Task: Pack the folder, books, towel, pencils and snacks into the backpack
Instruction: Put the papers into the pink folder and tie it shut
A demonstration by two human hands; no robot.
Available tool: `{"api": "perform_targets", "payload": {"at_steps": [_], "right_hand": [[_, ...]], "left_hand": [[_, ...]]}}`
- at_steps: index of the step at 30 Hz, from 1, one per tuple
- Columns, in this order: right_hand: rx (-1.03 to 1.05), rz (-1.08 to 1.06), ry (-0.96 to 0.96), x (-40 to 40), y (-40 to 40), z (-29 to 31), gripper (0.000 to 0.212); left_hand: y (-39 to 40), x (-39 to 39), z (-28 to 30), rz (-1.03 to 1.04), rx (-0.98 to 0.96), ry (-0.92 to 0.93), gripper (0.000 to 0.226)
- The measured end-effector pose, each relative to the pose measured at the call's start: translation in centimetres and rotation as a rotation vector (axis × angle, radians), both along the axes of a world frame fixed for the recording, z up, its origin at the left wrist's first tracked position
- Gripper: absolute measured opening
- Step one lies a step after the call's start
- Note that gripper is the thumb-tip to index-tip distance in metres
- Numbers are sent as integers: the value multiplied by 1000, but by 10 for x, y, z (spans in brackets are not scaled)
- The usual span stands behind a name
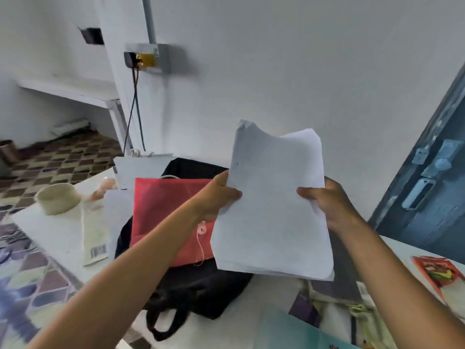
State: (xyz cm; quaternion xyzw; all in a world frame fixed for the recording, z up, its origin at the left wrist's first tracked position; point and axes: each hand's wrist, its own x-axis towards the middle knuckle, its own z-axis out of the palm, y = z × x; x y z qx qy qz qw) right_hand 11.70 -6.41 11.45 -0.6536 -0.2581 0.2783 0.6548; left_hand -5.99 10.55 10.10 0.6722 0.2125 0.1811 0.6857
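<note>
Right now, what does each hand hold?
Left hand: grips the paper stack by its left edge.
Right hand: grips its right edge.

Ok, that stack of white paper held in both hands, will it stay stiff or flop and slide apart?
The paper stack looks floppy: its top corner already curls. Loose sheets fan at the bottom edge, so they may slip apart. The left hand and right hand gripping opposite edges probably keep it upright.
</note>
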Motion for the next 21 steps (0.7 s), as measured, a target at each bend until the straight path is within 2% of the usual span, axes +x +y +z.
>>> {"api": "perform_targets", "payload": {"at_steps": [5,11,14,18,21], "right_hand": [[22,83,38,-67,95,-3,25],[51,164,107,-155,222,-17,30],[18,195,25,-192,272,-26,31],[-106,169,-117,-225,320,-39,23],[-136,174,-227,-240,335,-44,12]], "left_hand": [[84,-76,-1,90,-4,-23,41],[199,-179,-10,132,-95,-69,42],[237,-228,-20,224,-145,-74,39],[279,-287,-36,338,-198,-50,58],[297,-321,-46,419,-196,-28,39]]}}
